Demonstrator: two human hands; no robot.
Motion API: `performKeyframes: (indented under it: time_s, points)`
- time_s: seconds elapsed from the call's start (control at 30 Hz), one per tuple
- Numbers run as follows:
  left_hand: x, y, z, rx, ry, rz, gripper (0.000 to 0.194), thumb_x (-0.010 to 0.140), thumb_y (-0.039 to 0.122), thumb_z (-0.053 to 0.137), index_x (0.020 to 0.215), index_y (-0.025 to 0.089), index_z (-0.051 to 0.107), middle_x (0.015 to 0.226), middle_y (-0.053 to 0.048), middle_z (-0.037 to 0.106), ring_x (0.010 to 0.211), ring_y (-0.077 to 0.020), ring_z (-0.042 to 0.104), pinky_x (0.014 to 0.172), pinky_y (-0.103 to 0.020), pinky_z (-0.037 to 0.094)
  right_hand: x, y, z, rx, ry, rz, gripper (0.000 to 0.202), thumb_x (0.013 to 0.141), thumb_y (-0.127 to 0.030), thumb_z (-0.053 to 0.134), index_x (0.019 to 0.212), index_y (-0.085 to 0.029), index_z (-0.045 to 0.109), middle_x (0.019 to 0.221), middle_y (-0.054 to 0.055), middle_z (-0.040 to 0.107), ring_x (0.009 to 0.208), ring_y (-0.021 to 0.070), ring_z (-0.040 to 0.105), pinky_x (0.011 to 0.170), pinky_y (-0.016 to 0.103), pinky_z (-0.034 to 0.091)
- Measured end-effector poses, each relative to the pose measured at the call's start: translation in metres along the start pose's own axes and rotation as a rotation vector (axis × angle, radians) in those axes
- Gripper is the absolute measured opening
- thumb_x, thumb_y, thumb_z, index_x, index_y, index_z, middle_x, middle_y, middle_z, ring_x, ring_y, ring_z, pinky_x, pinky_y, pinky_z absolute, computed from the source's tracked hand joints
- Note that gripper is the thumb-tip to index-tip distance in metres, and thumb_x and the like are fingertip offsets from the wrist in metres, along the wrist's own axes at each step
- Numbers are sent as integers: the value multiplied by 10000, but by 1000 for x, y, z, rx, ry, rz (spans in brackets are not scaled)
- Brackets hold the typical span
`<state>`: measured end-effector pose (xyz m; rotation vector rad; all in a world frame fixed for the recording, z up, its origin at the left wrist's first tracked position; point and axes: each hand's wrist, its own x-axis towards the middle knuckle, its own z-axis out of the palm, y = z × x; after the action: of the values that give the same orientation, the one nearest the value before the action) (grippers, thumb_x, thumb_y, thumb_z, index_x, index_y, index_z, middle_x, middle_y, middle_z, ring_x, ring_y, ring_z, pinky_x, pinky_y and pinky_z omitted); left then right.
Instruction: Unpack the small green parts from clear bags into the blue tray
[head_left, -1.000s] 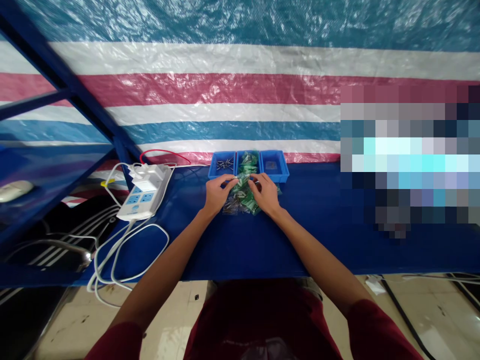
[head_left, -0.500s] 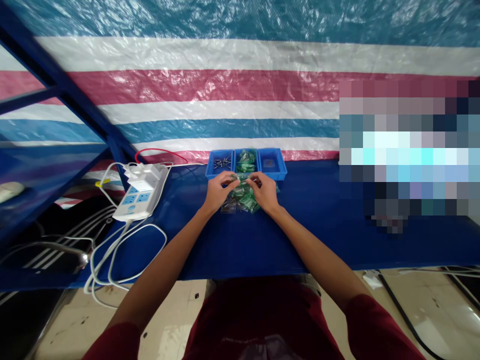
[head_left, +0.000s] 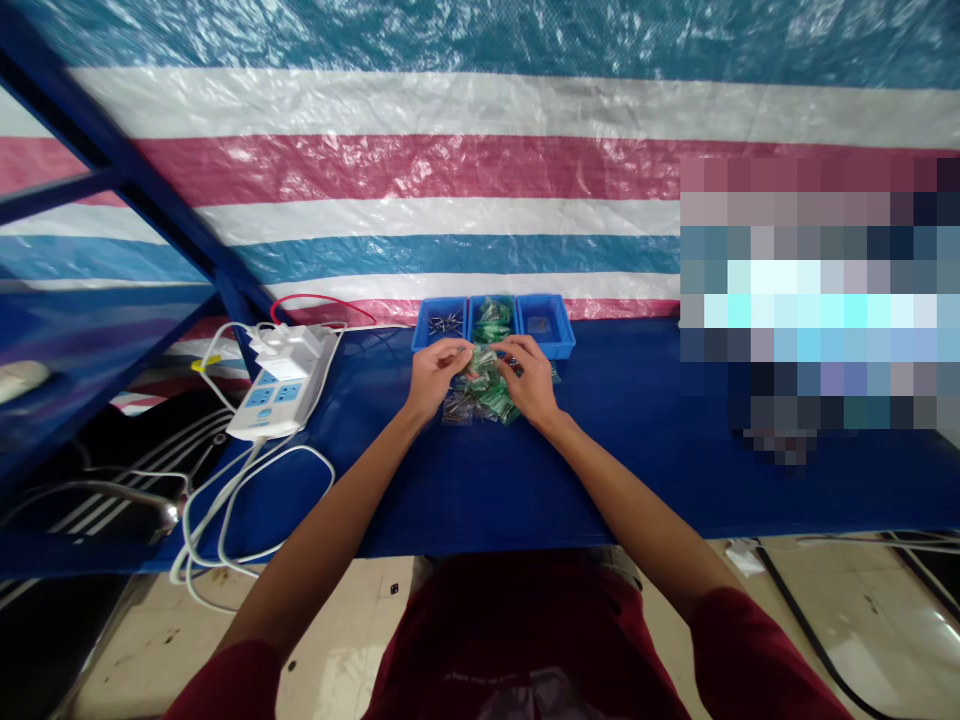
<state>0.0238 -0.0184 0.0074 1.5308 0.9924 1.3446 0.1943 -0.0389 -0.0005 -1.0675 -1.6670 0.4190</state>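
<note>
Both bare hands work close together over the near side of a row of three blue plastic bins (head_left: 559, 352) on a blue bench (head_left: 480, 490). The left hand (head_left: 435, 372) has thumb and forefinger brought together, apparently pinching the edge of a small, clear, green-tinted plastic packet (head_left: 481, 357), which sits between the two hands, just above a loose heap. The right hand (head_left: 531, 372) has its forefinger and thumb curled toward the packet's other side; whether they grip it or only hover beside it I cannot tell.

The heap below mixes green plastic packets (head_left: 496, 400) with clear plastic packets holding thin metal pieces (head_left: 456, 408), the clear ones lying toward the left. Behind, the left bin holds loose, dark metal pins or screws (head_left: 448, 325), the middle one more green packets, and the right one a small, clear, flat item (head_left: 538, 325), too small to make out.

To handle so thin a film well, one firm fingertip pinch near a corner seems best on the left, leaving the right fingertips free to feel for the opposite edge. Holding the packet level and low over the heap would limit any spill, while wrists clear of the heap would avoid dragging the slippery packets about. Pulling hard from both sides could crease or tear the film, so light, even tension looks wiser.
</note>
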Motion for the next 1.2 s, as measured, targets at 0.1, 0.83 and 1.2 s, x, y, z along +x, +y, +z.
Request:
performKeyframes:
  time_s: [0.1,0.83,1.2]
  points:
    - [0,-1,-1,42,-48,1,366,820,507,643,894,153,701,683,-20,644,547,-129,583,581,-271,507,0,3,2,0,29,6,148,912,-265,503,944,-217,639,1112,91,626,904,185,630,755,308,527]
    - [-3,0,0,132,-21,28,373,699,476,753,857,145,688,754,-46,706,714,-188,672,679,-300,559,1,0,0,122,-6,118,277,878,-405,548,1052,-205,630,819,33,702,726,176,642,730,317,529]
    - [0,2,-2,141,-72,0,302,734,446,719,726,147,687,658,-11,650,615,-143,593,586,-249,486,-1,-10,-3,-1,-22,-31,259,942,-323,432,1023,-224,657,927,62,694,854,190,643,812,333,519]
